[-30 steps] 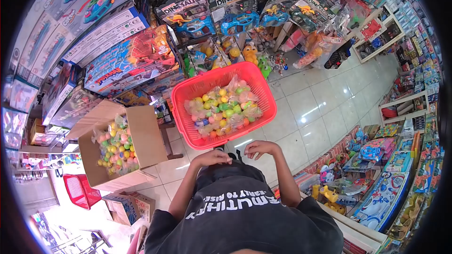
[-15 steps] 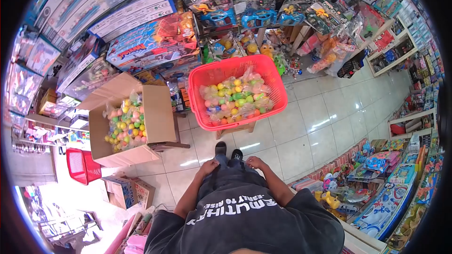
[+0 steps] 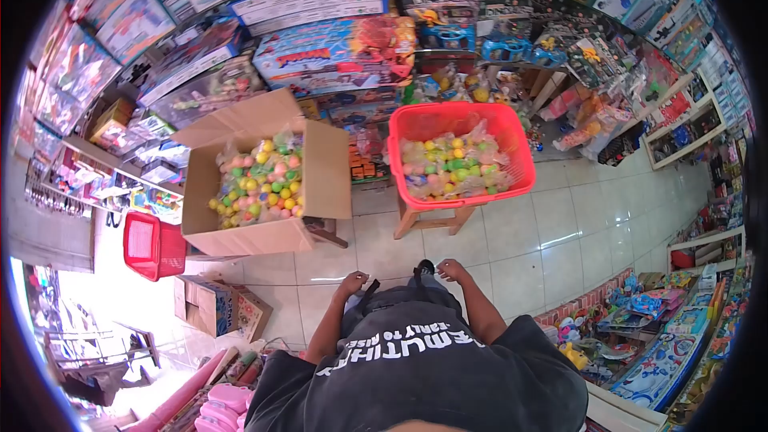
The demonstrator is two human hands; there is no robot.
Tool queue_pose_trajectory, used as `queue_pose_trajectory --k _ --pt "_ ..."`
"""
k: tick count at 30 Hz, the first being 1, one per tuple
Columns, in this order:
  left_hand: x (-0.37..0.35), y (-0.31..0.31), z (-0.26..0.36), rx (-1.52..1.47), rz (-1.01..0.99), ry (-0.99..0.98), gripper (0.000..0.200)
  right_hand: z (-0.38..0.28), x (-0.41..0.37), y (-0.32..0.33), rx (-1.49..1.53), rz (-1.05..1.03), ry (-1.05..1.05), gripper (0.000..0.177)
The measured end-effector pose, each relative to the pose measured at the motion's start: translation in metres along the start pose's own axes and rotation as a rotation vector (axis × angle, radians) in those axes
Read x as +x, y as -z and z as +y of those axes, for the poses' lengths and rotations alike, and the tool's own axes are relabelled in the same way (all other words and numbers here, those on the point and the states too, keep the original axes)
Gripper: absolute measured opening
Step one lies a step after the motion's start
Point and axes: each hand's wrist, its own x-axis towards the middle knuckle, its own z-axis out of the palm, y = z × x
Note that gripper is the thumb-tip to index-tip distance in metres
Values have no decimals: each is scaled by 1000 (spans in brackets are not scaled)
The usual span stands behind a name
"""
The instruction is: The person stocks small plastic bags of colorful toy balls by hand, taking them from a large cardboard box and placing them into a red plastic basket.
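My left hand (image 3: 353, 282) hangs by my left hip, beside a dark strap on my clothes. Its fingers are loosely bent, and I see nothing in them. At my right side hangs my right hand (image 3: 455, 270), fingers slightly curled and apart, also bare. In front of me a red plastic basket (image 3: 398, 162) rests on a wooden stool (image 3: 436, 222). Clear bags of coloured balls (image 3: 456, 164) lie in it. To the left stands an open cardboard box (image 3: 326, 176) holding more bagged balls (image 3: 264, 180), on a low wooden support. Neither hand touches the basket or the box.
Another red basket (image 3: 164, 250) is on the floor at the left, near smaller cartons (image 3: 210, 308). Boxed toys (image 3: 328, 56) line the shelves ahead. Packaged toys (image 3: 648, 304) fill a low display at the right. Tiled floor (image 3: 552, 232) runs off to the right.
My view has swung left, so the basket and box appear further right. My body has turned or stepped a little; both hands still hang at my sides, holding nothing.
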Motion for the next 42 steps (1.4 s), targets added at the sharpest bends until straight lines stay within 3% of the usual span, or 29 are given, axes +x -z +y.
queue_pose_trajectory --k 4,9,15,17,18,20,24,26,27,31,33,34,36,37,39,40,42 --pt "-20 48 -29 52 88 -70 36 -36 11 -54 -22 -15 81 24" --pt "-48 103 -65 -84 128 -7 33 -74 20 -146 -41 -107 120 27" --pt "-82 149 -107 -270 258 -177 29 -145 4 -233 -288 -237 204 28" --pt "-95 161 -113 -283 304 -176 26 -167 -2 -251 -492 -285 397 29" --pt "-100 167 -116 -225 381 -232 26 -177 -6 -259 -500 -295 395 29" --pt "-117 180 -106 -171 502 -300 22 -195 -12 -271 -548 -351 608 29" --pt "-148 211 -63 -206 582 -370 19 -249 -59 -284 -566 -475 684 24" --pt "-171 230 -24 -262 627 -458 18 -277 -84 -290 -266 -588 745 20" --pt "-176 241 -10 -269 631 -454 18 -293 -96 -290 -272 -593 741 20" --pt "-184 287 34 -204 766 -604 18 -349 -113 -297 -98 -582 770 17" --pt "-182 312 58 -178 839 -655 18 -372 -99 -300 -74 -440 919 14" --pt "-181 324 70 -140 877 -679 17 -385 -94 -302 -70 -436 917 14" --pt "-164 346 86 -99 909 -704 17 -412 -83 -306 -119 -221 942 17" --pt "-153 357 90 -77 843 -699 19 -420 -71 -306 -112 -220 941 17" --pt "-131 376 92 -42 768 -689 23 -426 -31 -305 -451 -99 1031 27" --pt "-116 385 89 11 645 -632 25 -420 -2 -306 -524 -100 1047 38" --pt "-86 393 79 207 476 -540 34 -424 14 -310 -666 -76 1051 43"
